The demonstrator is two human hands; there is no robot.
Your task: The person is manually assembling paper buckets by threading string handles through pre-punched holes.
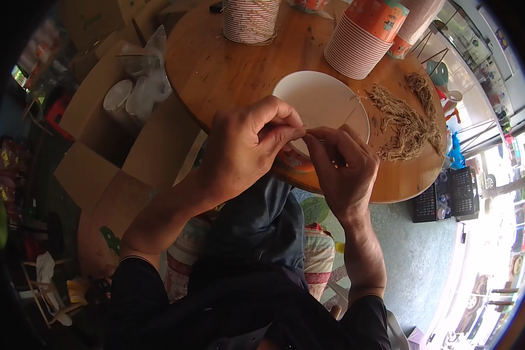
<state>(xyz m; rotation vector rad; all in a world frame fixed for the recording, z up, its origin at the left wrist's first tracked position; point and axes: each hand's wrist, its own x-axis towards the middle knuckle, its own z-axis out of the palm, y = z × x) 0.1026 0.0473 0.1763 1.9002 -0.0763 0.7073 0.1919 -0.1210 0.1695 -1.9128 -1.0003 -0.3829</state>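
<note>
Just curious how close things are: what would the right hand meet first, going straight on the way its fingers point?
Probably the left hand, whose fingertips lie just ahead of the right hand; whether they touch is unclear.

From the head, a fisheye view is directed steeply downward; the bare left hand (pixel 239 143) and bare right hand (pixel 347 172) are framed close, the round brown wooden table (pixel 251 70) beyond.
</note>
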